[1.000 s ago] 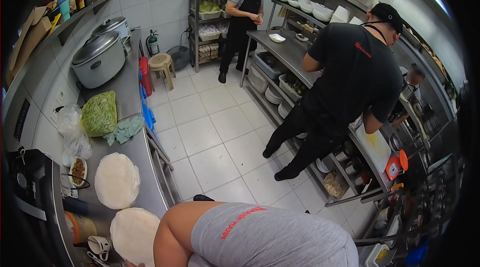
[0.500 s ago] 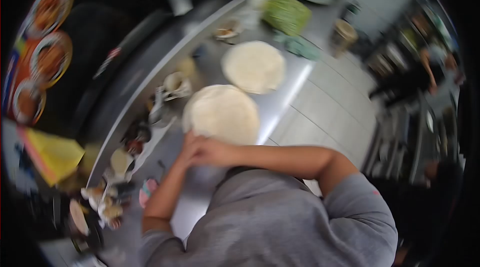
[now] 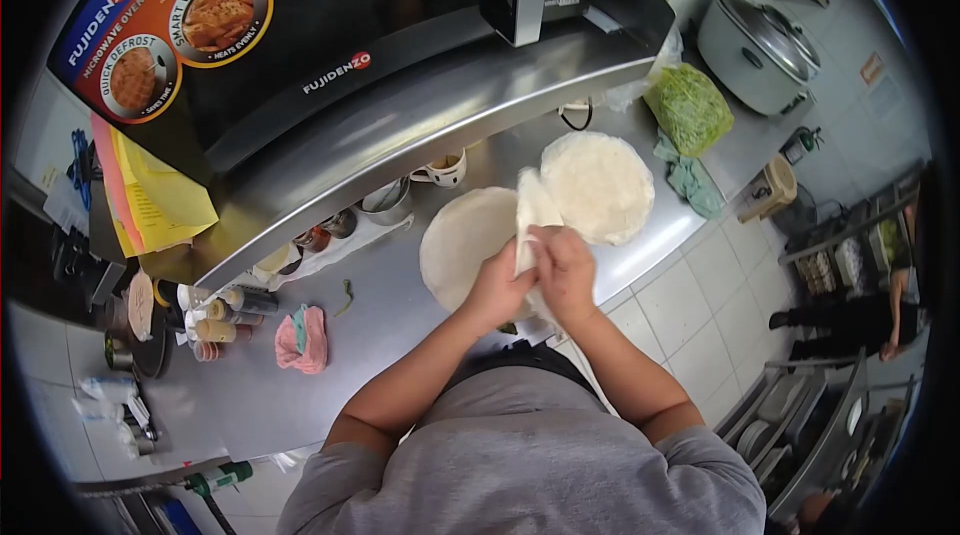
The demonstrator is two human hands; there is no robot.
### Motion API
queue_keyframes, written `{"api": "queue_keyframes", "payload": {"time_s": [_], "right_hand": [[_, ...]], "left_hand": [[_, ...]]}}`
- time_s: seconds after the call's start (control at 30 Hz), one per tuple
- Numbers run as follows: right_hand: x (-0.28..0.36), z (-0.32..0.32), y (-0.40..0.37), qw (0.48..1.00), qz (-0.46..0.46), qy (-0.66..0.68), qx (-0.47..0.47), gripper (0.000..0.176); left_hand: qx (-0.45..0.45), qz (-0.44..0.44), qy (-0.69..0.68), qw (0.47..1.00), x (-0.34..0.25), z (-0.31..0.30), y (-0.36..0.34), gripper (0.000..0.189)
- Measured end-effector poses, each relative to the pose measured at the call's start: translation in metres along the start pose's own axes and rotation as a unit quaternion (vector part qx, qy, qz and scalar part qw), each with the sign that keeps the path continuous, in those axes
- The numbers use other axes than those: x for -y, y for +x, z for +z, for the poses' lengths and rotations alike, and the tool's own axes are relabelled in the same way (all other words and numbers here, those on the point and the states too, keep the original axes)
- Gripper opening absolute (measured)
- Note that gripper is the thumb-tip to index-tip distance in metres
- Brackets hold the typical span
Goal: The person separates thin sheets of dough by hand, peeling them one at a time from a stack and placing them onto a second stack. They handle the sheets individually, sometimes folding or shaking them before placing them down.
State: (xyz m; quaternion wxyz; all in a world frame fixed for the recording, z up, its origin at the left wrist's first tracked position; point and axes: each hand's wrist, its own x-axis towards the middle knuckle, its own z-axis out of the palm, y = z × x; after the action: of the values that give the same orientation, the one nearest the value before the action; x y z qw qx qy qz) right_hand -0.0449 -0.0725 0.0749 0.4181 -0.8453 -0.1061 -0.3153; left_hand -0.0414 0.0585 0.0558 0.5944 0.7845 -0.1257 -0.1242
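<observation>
Over the steel desk [image 3: 270, 405], I see the left hand [image 3: 497, 288] and right hand [image 3: 564, 275], both curled closed, pinching a thin pale sheet [image 3: 537, 207] raised at their twelve o'clock; a flat white round [image 3: 462, 250] lies at ten, a second round [image 3: 600, 190] at one.

Commercial kitchen, steel counter [image 3: 230, 400], microwave oven [image 3: 400, 35], big lidded cooker [image 3: 742, 60], metal shelving [image 3: 800, 425]

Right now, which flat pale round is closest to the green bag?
The round on the right, next to the green cloth; the other round lies farther from the green bag, partly behind the left hand.
</observation>
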Motion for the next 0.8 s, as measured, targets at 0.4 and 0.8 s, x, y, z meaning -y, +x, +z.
{"api": "queue_keyframes", "payload": {"time_s": [0.4,0.8], "right_hand": [[-0.090,0.062,-0.002,0.880,0.236,0.234,0.338,0.010],[-0.086,0.062,0.016,0.805,0.023,0.351,0.478,0.024]], "left_hand": [[-0.249,-0.157,-0.318,0.901,0.060,0.047,-0.048,0.052],[-0.337,-0.230,0.070,0.910,0.046,0.031,-0.015,0.057]]}}
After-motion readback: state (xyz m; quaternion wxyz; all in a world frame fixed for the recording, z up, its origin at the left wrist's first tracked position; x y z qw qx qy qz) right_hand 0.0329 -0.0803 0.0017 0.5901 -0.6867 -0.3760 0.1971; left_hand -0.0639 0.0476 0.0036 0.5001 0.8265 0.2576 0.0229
